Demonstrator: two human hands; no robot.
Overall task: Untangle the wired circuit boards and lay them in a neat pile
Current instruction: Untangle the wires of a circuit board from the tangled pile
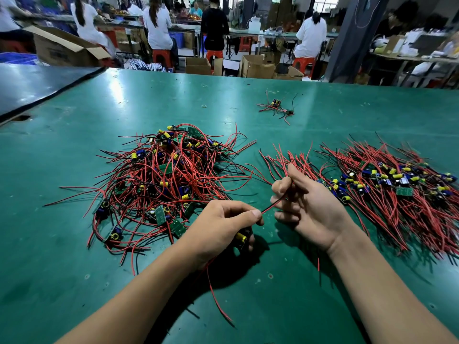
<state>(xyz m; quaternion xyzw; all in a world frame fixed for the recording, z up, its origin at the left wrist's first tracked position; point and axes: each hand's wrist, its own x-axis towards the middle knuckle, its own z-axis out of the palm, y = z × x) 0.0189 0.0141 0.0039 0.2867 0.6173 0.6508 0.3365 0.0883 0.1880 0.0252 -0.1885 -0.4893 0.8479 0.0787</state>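
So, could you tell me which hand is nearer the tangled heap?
Left. The left hand is at the near right edge of the heap; the right hand is farther right, beside the neat pile. Both hold a wire.

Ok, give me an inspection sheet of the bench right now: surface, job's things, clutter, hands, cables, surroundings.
Surface: green bench mat, scuffed, with glare.
Job's things: tangled heap of wired circuit boards on the left; combed pile on the right.
Clutter: stray bundle at the far side; rubber band.
Hands: left hand holds one board and pinches a wire; right hand grips the same wire.
Cables: red lead trails below the left wrist.
Surroundings: workers on red stools, cardboard boxes.
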